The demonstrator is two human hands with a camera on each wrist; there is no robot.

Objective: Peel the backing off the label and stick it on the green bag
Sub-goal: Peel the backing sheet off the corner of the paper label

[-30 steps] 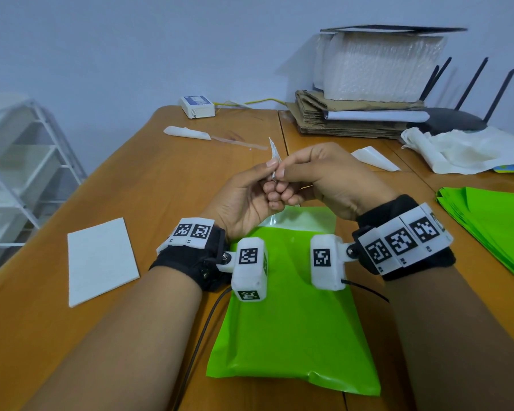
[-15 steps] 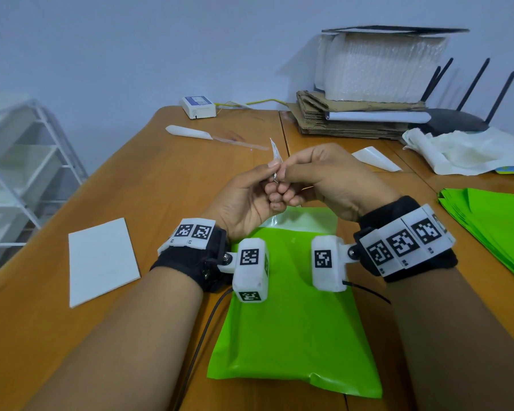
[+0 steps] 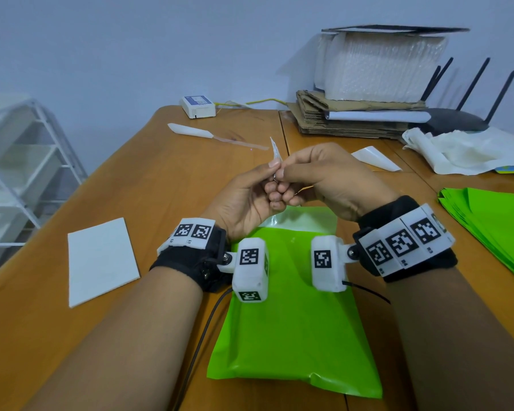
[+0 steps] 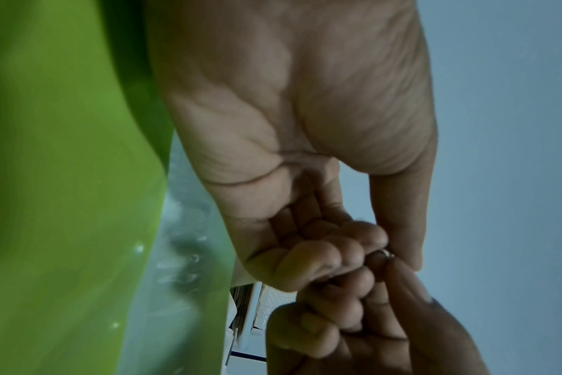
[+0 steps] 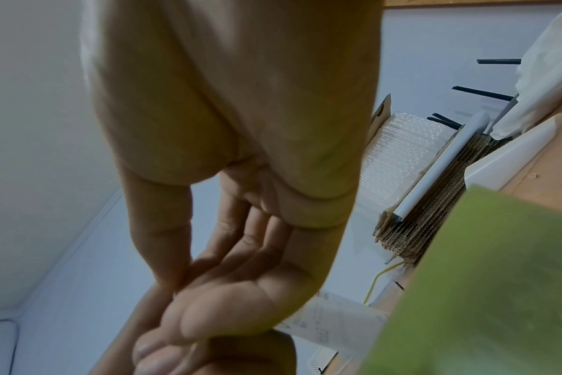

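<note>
A green bag lies flat on the wooden table in front of me; it fills the left of the left wrist view. Above its far end both hands meet in the air. My left hand pinches the lower edge of a small white label, which stands up edge-on between the fingertips. My right hand pinches the same label from the right, its other fingers curled under. In the right wrist view the label shows as a pale printed sheet beyond the palm. Whether the backing has come apart is hidden.
A white sheet lies at the left, a stack of green bags at the right edge. Farther back are a loose white backing, a white strip, folded cardboard, a router and crumpled paper. A white rack stands left of the table.
</note>
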